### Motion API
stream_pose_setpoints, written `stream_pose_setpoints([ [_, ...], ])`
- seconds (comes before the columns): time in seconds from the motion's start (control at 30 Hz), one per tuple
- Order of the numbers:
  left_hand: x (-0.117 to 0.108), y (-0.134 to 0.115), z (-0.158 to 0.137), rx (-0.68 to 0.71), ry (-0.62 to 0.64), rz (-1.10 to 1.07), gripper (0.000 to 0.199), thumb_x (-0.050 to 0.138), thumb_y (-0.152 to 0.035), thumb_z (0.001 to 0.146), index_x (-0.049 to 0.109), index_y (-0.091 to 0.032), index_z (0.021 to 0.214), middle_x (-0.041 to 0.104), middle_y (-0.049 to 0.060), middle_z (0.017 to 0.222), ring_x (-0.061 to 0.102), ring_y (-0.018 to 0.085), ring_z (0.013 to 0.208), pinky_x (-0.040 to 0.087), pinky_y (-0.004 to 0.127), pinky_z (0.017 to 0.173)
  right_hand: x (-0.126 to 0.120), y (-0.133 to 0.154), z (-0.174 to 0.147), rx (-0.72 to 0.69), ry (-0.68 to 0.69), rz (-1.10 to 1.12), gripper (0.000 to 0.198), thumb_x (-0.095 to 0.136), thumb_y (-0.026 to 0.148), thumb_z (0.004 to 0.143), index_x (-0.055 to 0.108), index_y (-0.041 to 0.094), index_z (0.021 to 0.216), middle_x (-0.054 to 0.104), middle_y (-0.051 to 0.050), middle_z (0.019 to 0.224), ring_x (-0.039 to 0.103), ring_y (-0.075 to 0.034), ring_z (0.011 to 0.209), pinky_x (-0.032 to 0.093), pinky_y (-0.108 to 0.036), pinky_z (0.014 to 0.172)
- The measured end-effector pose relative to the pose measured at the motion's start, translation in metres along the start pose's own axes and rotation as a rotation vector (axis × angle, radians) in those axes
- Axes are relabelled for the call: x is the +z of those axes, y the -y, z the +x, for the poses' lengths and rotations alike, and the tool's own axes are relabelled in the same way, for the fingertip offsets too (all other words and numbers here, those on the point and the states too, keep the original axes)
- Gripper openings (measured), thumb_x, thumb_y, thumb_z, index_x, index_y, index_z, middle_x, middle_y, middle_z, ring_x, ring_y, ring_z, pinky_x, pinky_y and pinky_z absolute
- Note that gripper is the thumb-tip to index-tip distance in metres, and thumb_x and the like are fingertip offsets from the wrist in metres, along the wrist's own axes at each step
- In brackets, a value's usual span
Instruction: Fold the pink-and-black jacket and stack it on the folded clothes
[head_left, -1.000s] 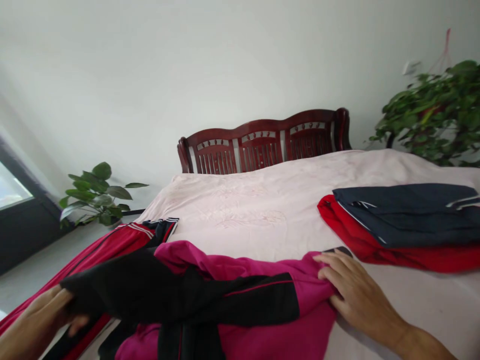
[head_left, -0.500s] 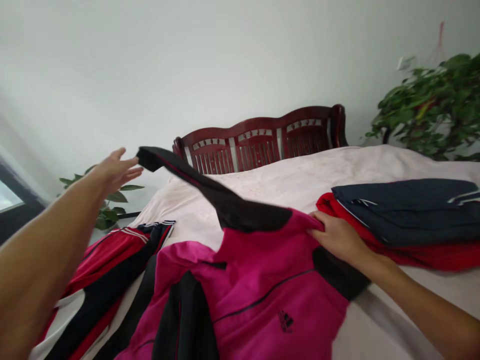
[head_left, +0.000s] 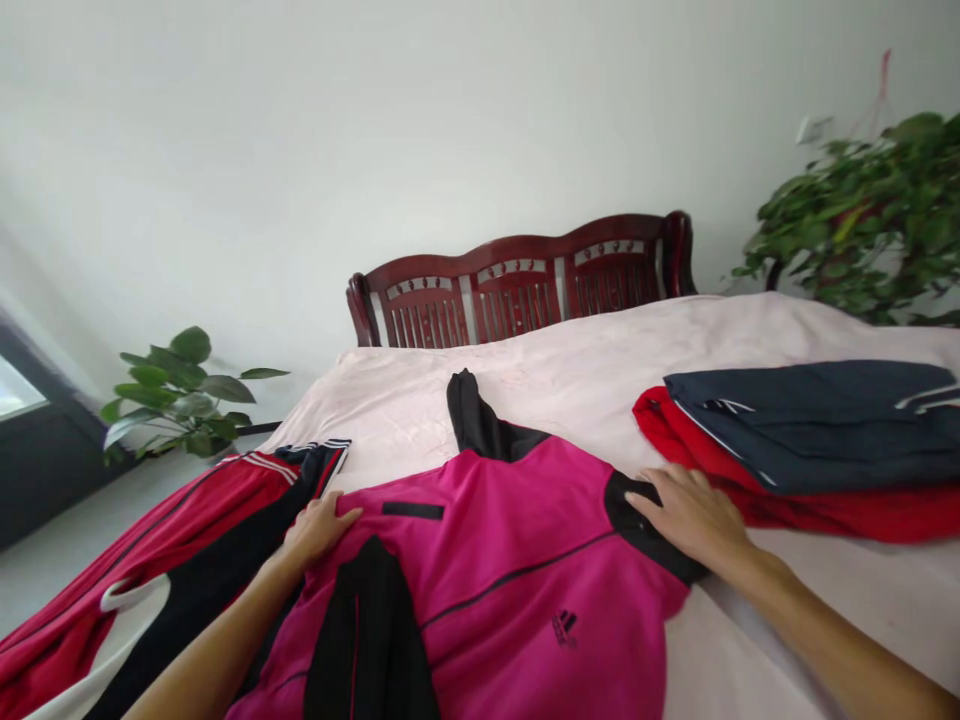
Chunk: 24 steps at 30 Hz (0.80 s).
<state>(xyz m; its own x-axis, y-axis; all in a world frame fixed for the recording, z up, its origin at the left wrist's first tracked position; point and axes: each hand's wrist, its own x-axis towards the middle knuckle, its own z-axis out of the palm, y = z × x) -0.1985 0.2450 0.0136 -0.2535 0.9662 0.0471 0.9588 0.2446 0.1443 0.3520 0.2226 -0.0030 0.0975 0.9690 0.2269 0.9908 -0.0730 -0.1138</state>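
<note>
Pale sheet [head_left: 757,345] under Adidas-marked jacket [head_left: 517,560]

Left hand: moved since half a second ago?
Yes: down and rightward in the image. The left hand was about level with the left end of the wooden backrest; now it lies well below that, on the magenta jacket.

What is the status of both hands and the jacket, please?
Left hand on jacket, right hand on its black part. Jacket lies on sheet, one sleeve across it. Folded pile beside right hand.
</note>
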Motion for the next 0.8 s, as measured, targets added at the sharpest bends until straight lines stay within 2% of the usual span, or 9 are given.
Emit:
stream_pose_setpoints([
  [0.13, -0.014, 0.006, 0.008, 0.037, -0.059, 0.017, 0.028, 0.047, -0.042, 0.089, 0.063, -0.02, 0.095, 0.072, 0.009, 0.098, 0.067, 0.026, 0.096, 0.048, 0.032, 0.08, -0.013, 0.007, 0.002, -0.006, 0.137, -0.072, 0.038, 0.038, 0.045, 0.095, 0.062, 0.019, 0.107, 0.07, -0.015, 0.108, 0.064, -0.034, 0.104, 0.046, -0.043, 0.078],
  [0.27, -0.029, 0.012, 0.018, 0.026, -0.195, 0.041, 0.037, 0.035, -0.043, 0.095, 0.058, -0.022, 0.114, 0.066, 0.01, 0.114, 0.063, 0.025, 0.107, 0.046, 0.032, 0.084, -0.03, -0.013, -0.001, 0.097, 0.155, -0.021, 0.036, 0.035, 0.045, 0.095, 0.06, 0.022, 0.109, 0.073, -0.013, 0.104, 0.068, -0.035, 0.097, 0.046, -0.041, 0.072],
  [0.4, -0.016, 0.005, 0.019, 0.051, -0.172, 0.103, 0.039, 0.037, -0.043, 0.095, 0.058, -0.024, 0.123, 0.065, 0.009, 0.119, 0.064, 0.024, 0.104, 0.048, 0.034, 0.084, -0.03, -0.039, -0.009, 0.23, 0.136, 0.005, 0.042, 0.031, 0.052, 0.095, 0.061, 0.024, 0.107, 0.072, -0.014, 0.106, 0.069, -0.036, 0.097, 0.047, -0.042, 0.073],
  [0.5, 0.0, -0.011, 0.013, 0.027, -0.148, 0.128, 0.044, 0.043, -0.035, 0.093, 0.054, -0.021, 0.133, 0.061, 0.015, 0.126, 0.064, 0.031, 0.107, 0.047, 0.046, 0.089, -0.024, -0.048, -0.014, 0.24, 0.227, -0.002, 0.039, 0.035, 0.046, 0.093, 0.064, 0.023, 0.103, 0.072, -0.015, 0.105, 0.069, -0.035, 0.096, 0.048, -0.043, 0.073],
  [0.57, 0.006, -0.021, 0.007, 0.04, -0.205, 0.151, 0.047, 0.042, -0.03, 0.093, 0.05, -0.019, 0.138, 0.055, 0.018, 0.135, 0.056, 0.035, 0.12, 0.039, 0.054, 0.1, -0.027, -0.048, -0.014, 0.228, 0.233, -0.013, 0.036, 0.039, 0.044, 0.091, 0.065, 0.024, 0.106, 0.072, -0.014, 0.108, 0.069, -0.035, 0.097, 0.048, -0.043, 0.074],
  [0.63, 0.008, -0.03, -0.001, 0.149, -0.309, 0.154, 0.046, 0.039, -0.029, 0.095, 0.05, -0.019, 0.139, 0.051, 0.016, 0.142, 0.046, 0.032, 0.132, 0.028, 0.053, 0.111, -0.037, -0.041, -0.009, 0.174, 0.141, -0.057, 0.033, 0.045, 0.039, 0.088, 0.065, 0.024, 0.109, 0.071, -0.013, 0.112, 0.066, -0.035, 0.1, 0.048, -0.044, 0.076],
  [0.7, 0.011, -0.037, -0.01, 0.313, -0.361, 0.122, 0.046, 0.034, -0.033, 0.098, 0.052, -0.02, 0.138, 0.052, 0.012, 0.143, 0.042, 0.027, 0.136, 0.026, 0.045, 0.115, -0.048, -0.025, 0.002, 0.066, 0.0, -0.078, 0.034, 0.048, 0.03, 0.085, 0.066, 0.022, 0.113, 0.069, -0.012, 0.117, 0.063, -0.034, 0.106, 0.048, -0.043, 0.08],
  [0.77, 0.018, -0.045, -0.02, 0.429, -0.305, 0.078, 0.048, 0.033, -0.039, 0.099, 0.053, -0.022, 0.138, 0.054, 0.009, 0.142, 0.041, 0.025, 0.137, 0.029, 0.041, 0.114, -0.054, 0.001, 0.017, -0.03, -0.075, 0.009, 0.036, 0.048, 0.024, 0.083, 0.067, 0.021, 0.113, 0.069, -0.011, 0.116, 0.062, -0.03, 0.108, 0.047, -0.039, 0.083],
  [0.8, 0.023, -0.049, -0.025, 0.451, -0.254, 0.065, 0.049, 0.034, -0.041, 0.099, 0.053, -0.023, 0.139, 0.054, 0.008, 0.143, 0.04, 0.025, 0.138, 0.031, 0.041, 0.114, -0.054, 0.018, 0.027, -0.043, -0.058, 0.111, 0.035, 0.049, 0.023, 0.083, 0.068, 0.022, 0.112, 0.07, -0.01, 0.114, 0.062, -0.028, 0.107, 0.047, -0.037, 0.084],
])
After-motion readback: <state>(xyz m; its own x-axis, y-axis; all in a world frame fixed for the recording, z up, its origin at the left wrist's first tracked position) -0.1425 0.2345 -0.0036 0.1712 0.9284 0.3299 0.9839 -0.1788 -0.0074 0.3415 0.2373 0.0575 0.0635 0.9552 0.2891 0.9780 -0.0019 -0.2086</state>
